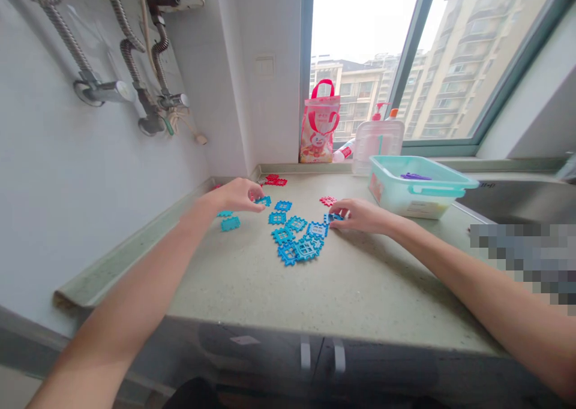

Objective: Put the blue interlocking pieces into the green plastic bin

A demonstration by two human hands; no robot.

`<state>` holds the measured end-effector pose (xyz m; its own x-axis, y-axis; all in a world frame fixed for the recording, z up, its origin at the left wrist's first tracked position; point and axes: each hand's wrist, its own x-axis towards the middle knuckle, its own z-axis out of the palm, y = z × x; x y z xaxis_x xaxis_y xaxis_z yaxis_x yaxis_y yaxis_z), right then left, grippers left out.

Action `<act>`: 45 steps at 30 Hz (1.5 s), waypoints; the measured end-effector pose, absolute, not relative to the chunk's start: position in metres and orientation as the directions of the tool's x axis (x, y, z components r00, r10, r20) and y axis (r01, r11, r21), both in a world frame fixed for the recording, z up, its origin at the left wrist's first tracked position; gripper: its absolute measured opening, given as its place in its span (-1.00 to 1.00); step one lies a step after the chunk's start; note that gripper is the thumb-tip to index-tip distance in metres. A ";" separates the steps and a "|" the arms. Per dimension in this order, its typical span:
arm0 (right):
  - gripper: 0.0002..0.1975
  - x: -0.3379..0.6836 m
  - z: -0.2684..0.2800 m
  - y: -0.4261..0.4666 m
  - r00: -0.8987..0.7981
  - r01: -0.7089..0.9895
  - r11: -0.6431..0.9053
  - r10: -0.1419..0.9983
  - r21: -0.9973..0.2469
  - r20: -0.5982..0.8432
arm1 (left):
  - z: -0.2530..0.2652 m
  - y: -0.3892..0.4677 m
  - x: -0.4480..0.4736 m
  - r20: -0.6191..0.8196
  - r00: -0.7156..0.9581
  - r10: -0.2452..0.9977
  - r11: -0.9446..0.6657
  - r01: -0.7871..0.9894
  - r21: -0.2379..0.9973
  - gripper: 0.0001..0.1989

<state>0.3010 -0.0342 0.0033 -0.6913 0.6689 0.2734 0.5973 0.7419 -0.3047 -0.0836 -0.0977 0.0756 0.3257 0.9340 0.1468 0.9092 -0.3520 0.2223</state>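
Observation:
Several flat toy building tiles with notched edges and window-like openings lie on the counter. A loose cluster of blue tiles (307, 248) is in the middle, some overlapping. My left hand (243, 194) is curled at the cluster's far left, with thumb and fingertips around a teal-blue tile (264, 201). To the right of the cluster, my right hand (357, 215) pinches a blue tile (335, 217), partly hidden by its fingers. Just beyond that hand lies a pink-red tile (328, 201). Teal tiles (230, 223) lie near my left forearm, and red tiles (275, 181) farther back.
A turquoise plastic tub (409, 196) with purple pieces (416, 177) inside stands at the right, beside a metal sink (517, 199). A pink bag (319, 130) and a pump bottle (378, 115) are by the window. Pipes and valves (105, 91) stick out from the left wall.

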 end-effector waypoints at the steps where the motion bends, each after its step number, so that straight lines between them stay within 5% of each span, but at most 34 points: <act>1: -0.61 0.301 0.005 -0.034 -0.693 0.600 0.743 0.668 -0.297 0.270 | 0.070 -0.097 -0.076 0.154 0.361 0.920 -0.389 0.893 0.227 -0.59; 8: -0.66 0.308 0.014 -0.037 -0.670 0.682 0.675 0.731 -0.280 0.131 | 0.034 -0.082 -0.061 0.078 0.469 0.880 -0.471 0.838 0.277 -0.46; 14: -0.73 0.296 0.018 -0.052 -0.671 0.639 0.719 0.695 -0.275 0.260 | 0.032 -0.084 -0.063 0.025 0.425 0.905 -0.400 0.828 0.394 -0.41; 19: -0.68 0.276 0.019 -0.071 -0.685 0.542 0.764 0.643 -0.349 0.343 | 0.029 -0.071 -0.071 0.205 0.389 0.898 -0.439 0.817 0.375 -0.45; 23: -0.67 0.270 0.016 -0.076 -0.758 0.509 0.784 0.604 -0.355 0.246 | 0.017 -0.050 -0.064 0.382 0.334 0.862 -0.478 0.786 0.392 -0.46; 30: -0.60 0.274 0.015 -0.072 -0.770 0.489 0.779 0.597 -0.392 0.226 | 0.009 -0.039 -0.056 0.197 0.368 0.909 -0.416 0.824 0.385 -0.49; 36: -0.62 0.278 0.017 -0.072 -0.792 0.495 0.804 0.574 -0.329 0.208 | 0.017 -0.056 -0.060 0.224 0.341 0.913 -0.404 0.836 0.372 -0.50; 39: -0.63 0.278 0.014 -0.068 -0.735 0.556 0.777 0.626 -0.296 0.262 | 0.027 -0.063 -0.063 0.253 0.307 0.917 -0.388 0.834 0.392 -0.52; 45: -0.65 0.245 0.007 -0.066 -0.529 0.531 0.699 0.715 -0.479 0.458 | 0.054 -0.079 -0.076 0.192 0.408 0.893 -0.449 0.767 0.458 -0.47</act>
